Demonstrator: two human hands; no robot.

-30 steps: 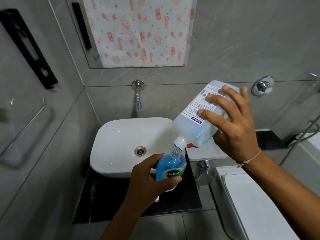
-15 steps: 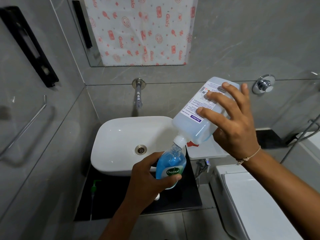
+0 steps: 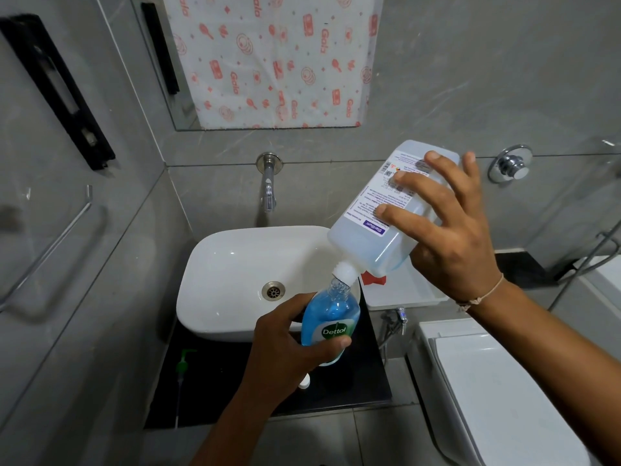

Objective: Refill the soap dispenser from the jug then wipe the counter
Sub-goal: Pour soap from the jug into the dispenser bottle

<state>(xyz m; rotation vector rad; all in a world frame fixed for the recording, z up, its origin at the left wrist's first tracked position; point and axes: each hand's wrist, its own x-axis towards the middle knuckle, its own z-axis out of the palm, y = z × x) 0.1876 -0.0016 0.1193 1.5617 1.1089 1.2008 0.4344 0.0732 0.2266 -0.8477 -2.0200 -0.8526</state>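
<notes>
The soap dispenser (image 3: 331,319), a blue Dettol bottle with its pump off, sits upright in the left hand (image 3: 285,348), whose fingers and thumb wrap its lower body just above the black counter (image 3: 215,391). The right hand (image 3: 450,243) grasps the jug (image 3: 379,237), a pale Sterillium refill bottle tipped steeply so its white neck touches the dispenser's open mouth, up and to the right of the left hand. The step in hand appears to be the pour; the dispenser looks nearly full to the shoulder. The next move likely calls for watching the level, tipping the jug back upright without dripping, then refitting the pump before wiping. Counted: one dispenser, one jug, one green pump (image 3: 183,364) lying on the counter left of the left hand, one small white cap (image 3: 304,384) below that hand, one basin (image 3: 228,264).
</notes>
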